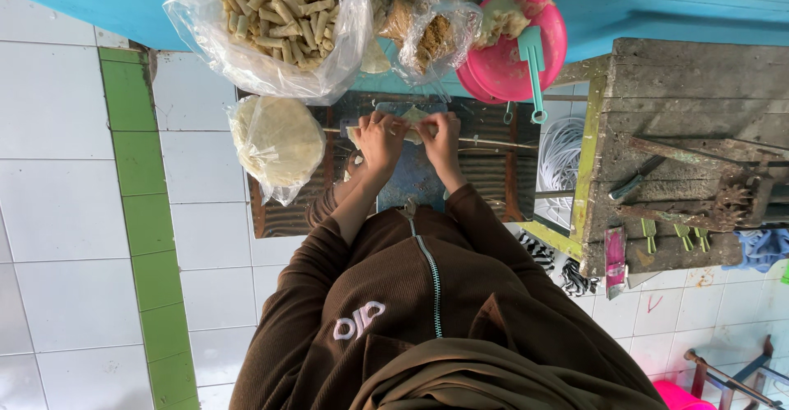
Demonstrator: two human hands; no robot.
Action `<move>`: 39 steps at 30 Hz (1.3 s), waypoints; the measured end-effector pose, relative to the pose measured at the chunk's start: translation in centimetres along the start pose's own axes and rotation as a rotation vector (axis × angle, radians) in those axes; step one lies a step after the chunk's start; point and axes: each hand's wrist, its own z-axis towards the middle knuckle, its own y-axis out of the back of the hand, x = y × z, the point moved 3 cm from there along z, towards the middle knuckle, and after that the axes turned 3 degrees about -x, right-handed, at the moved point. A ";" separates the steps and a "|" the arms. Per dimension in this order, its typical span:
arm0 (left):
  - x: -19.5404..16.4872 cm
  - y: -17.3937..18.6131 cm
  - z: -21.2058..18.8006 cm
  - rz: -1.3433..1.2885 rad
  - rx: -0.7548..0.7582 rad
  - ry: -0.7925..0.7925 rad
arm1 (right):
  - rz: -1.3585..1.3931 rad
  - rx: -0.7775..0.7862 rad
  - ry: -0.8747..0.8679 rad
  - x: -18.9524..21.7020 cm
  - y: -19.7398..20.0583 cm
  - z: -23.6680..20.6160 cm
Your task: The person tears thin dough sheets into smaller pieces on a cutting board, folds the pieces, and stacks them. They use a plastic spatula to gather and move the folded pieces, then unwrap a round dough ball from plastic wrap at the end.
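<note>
A: Nearest my lens I get the brown zip-up top (427,311), sleeves reaching forward to the two hands.

B: And what are the hands on?

A: A pale wrapper sheet (415,118), lying on the dark work board (485,172) straight ahead of the body. My left hand (380,139) and right hand (441,140) sit side by side on it, fingers curled down and pinching its near edge, closed on the wrapper.

B: Around that?

A: Just left of the board, a clear bag of flat pale sheets (278,140). Beyond the hands, a larger clear bag of finished rolls (279,17), then a bag of brownish filling (427,32), then a pink bowl (538,57) with a teal spatula (532,65) lying across it. To the right stands a worn wooden bench (682,122). White floor tiles (57,213) with a green strip lie to the left.
</note>
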 end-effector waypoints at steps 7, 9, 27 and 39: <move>-0.2 0.9 0.2 -0.030 -0.008 -0.248 | -0.009 0.029 0.100 1.8 0.8 -0.1; -0.2 1.5 -0.1 0.012 -0.051 -0.374 | -0.029 0.034 0.173 2.6 1.3 -0.2; 0.2 1.7 -3.0 0.146 0.126 -0.451 | -0.069 0.249 0.145 1.6 2.3 -2.5; 1.6 2.2 -5.3 0.018 0.236 -0.210 | 0.089 0.309 -0.120 1.9 2.8 -5.5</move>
